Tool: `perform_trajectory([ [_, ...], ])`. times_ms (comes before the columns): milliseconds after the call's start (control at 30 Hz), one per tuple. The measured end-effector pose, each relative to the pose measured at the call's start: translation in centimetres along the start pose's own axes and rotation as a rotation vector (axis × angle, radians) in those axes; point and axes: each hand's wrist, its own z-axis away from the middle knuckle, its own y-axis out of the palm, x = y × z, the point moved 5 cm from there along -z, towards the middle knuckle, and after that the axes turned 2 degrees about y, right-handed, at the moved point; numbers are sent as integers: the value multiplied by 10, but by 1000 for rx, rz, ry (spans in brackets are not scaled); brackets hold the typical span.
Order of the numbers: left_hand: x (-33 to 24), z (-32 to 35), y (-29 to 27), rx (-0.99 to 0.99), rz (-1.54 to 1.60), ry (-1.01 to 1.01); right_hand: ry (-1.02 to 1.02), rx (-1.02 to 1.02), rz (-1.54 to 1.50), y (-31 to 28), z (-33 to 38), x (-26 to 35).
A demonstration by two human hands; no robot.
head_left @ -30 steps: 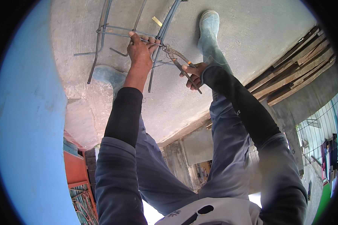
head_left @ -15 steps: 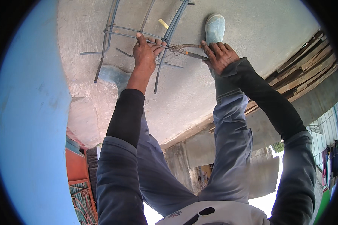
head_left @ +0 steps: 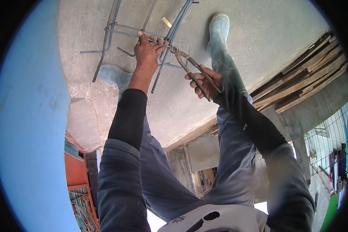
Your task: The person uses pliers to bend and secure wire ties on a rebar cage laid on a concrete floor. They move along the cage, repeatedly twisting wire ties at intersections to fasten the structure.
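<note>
Grey concrete slab (head_left: 259,34) across the upper part of the view, rough and pale, with a stack of weathered wooden planks (head_left: 309,81) lying along its right edge and a broad blue surface (head_left: 23,127) filling the left side. On the slab, a steel rebar cage (head_left: 143,34): long bars running up out of the frame, crossed by thinner stirrup bars, one loose end sticking out to the left. Left hand (head_left: 147,52) laid on the cage at a crossing of bars, fingers curled over a cross bar and closed on it, black sleeve running back down the forearm. Right hand (head_left: 205,81) just to the right of it, wrapped firmly round both handles of a pair of tying pincers (head_left: 189,67); pincer head pointing up-left, right at the long bar beside the left fingertips, jaws looking nearly together, though too small to tell whether any wire is caught between them. Two pale rubber boots on the slab: one (head_left: 220,31) to the right of the cage, the other (head_left: 112,75) below its left part, partly behind the left forearm. Grey trousers and grey sleeves filling the lower middle. Lower left, an orange-red crate (head_left: 75,174) with bundled metal pieces beneath it; far right, a wire fence (head_left: 328,139) with cloth hanging behind.
</note>
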Motion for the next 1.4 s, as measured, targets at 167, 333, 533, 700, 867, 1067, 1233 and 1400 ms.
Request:
perform_trajectory([
  [167, 11, -6, 1, 7, 14, 32, 322, -655, 585, -30, 6, 36],
  [333, 11, -5, -2, -15, 9, 38, 379, -811, 1106, 3, 6, 62],
  [533, 11, -4, -1, -24, 6, 27, -21, -1016, 2082, 21, 15, 75],
  [700, 8, -3, -3, -12, -13, 55, -562, -920, 2662, 29, 26, 83],
  [867, 8, -1, -3, -13, -46, 34, 121, -719, 1243, -11, 15, 58],
  [1067, 6, -1, -1, 57, -42, 28, 174, -318, 213, -8, 12, 16],
  [1233, 13, -7, -4, 15, -20, 39, 281, -762, 920, -4, 2, 38],
  [1400, 14, -8, -3, 44, -19, 49, 28, -796, 1159, -25, -1, 39],
])
